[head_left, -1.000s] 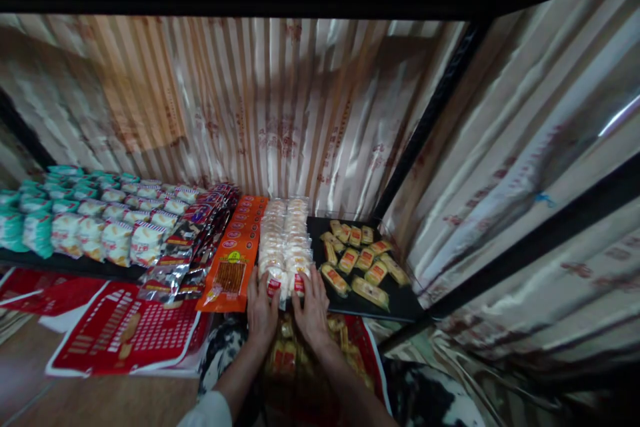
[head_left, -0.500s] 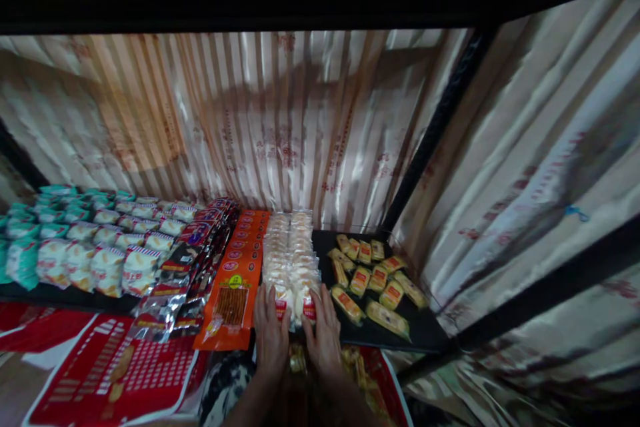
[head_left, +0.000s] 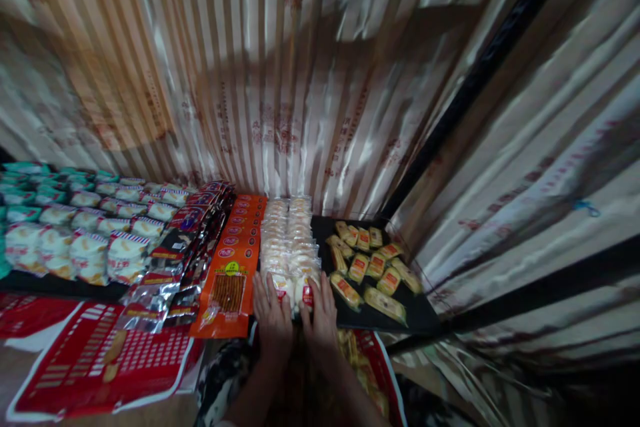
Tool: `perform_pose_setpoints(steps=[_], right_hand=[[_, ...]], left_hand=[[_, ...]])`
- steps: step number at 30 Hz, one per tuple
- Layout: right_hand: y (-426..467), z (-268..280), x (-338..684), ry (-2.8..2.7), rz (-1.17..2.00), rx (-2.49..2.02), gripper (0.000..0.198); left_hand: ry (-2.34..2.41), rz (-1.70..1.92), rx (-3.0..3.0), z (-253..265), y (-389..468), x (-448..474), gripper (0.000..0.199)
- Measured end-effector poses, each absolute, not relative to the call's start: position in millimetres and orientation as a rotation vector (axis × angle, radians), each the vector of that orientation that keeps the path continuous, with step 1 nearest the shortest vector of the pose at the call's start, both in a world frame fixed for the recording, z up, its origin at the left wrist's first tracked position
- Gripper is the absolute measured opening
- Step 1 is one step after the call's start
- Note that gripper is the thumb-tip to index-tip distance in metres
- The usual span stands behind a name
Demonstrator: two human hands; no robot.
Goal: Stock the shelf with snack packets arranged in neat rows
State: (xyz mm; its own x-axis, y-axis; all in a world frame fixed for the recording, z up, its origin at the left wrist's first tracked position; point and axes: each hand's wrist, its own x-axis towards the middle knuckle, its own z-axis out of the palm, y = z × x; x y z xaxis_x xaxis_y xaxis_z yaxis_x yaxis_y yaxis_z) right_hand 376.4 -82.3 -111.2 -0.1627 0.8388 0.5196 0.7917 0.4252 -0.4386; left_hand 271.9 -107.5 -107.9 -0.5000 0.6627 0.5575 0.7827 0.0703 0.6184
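Observation:
On a black shelf [head_left: 320,227], small clear packets of whitish food [head_left: 277,250] stand in two close columns with red labels at the front. My left hand [head_left: 273,321] rests against the left front packet, fingers stretched forward and thumb toward the middle. Against the right front packet [head_left: 306,288] lies my right hand [head_left: 320,320], its fingers likewise extended. Neither hand wraps round a packet. An orange bag of brown sticks [head_left: 227,290] lies just left of my left hand. Yellow wrapped snacks [head_left: 359,268] are scattered right of my right hand.
Dark shiny bags [head_left: 183,247] overlap left of the orange ones. Beyond them are rows of white packets [head_left: 129,257] and green packets [head_left: 21,213]. Red printed sacks [head_left: 145,373] sit below. A red container [head_left: 385,353] holds more yellow snacks. Black shelf bars [head_left: 463,100] frame the right side.
The view has tilted down and shifted slightly right, so the shelf's upper bar sits higher in the picture. Both hands stay at the front packets with little visible movement.

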Motion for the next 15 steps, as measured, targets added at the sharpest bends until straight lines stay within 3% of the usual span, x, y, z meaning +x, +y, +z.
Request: perform_pose_setpoints(steps=[15], right_hand=[[-72, -110, 364, -1.837, 0.174, -1.347, 0.054]], left_hand=[[-2.178, -1.408, -1.594, -114, -101, 264, 0.054]])
